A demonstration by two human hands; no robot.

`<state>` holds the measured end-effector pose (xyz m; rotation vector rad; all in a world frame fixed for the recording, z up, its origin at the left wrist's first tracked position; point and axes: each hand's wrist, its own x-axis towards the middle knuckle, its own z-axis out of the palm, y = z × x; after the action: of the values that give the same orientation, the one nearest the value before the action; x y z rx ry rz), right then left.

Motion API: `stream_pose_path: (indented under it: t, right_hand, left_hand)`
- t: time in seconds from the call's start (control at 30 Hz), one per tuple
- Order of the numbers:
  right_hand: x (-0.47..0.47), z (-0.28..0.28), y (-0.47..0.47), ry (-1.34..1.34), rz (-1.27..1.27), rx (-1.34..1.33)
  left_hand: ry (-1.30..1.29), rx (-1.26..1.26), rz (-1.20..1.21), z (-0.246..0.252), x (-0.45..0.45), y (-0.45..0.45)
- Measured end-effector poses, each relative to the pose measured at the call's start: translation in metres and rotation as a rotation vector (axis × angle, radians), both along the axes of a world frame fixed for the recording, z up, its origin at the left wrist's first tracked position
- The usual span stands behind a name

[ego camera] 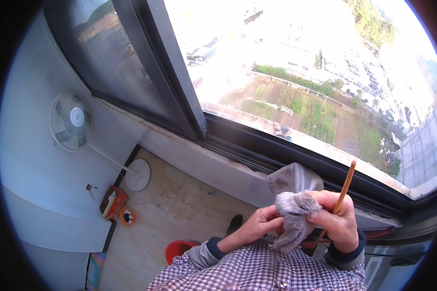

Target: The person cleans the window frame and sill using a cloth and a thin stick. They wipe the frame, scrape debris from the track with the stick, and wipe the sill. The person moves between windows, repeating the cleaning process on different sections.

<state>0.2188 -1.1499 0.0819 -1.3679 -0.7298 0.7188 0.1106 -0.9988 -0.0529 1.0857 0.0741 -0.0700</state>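
A damp-looking grey-brown fleecy cloth (295,209) is bunched up in front of my chest. My left hand (256,225) pinches its left side, and my right hand (337,218) grips its upper right part between thumb and fingers. A thin wooden stick (346,183), like a chopstick, also sits in my right hand, slanting up past the knuckles. Just beyond my hands, a second grey cloth portion (295,176) lies over the black sliding-window track (240,145); whether it joins the held cloth is hidden.
A screened sash (120,65) stands left of the window opening, high above garden plots. On the tiled floor (171,196) are a red bucket (176,251), a white standing fan (71,122), a red box (116,203) and an orange bowl (127,216). The sill edge (189,147) looks rough.
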Motion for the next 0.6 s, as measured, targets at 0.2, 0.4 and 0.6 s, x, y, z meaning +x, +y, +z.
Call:
stream_pose_path:
  t: [0.2, 0.4, 0.6]
  right_hand:
    - [0.008, -0.001, 0.032, -0.424, -0.189, 0.061]
    - [0.002, -0.053, 0.051, -0.723, -0.013, -0.121]
    - [0.005, -0.074, -0.032, -0.437, 0.363, -0.118]
  left_hand:
    - [-0.361, 0.405, 1.058, 0.054, -0.009, 0.082]
    - [-0.301, 1.67, 0.797, 0.042, 0.023, 0.154]
    - [-0.206, 1.723, 0.513, 0.043, 0.063, 0.139]
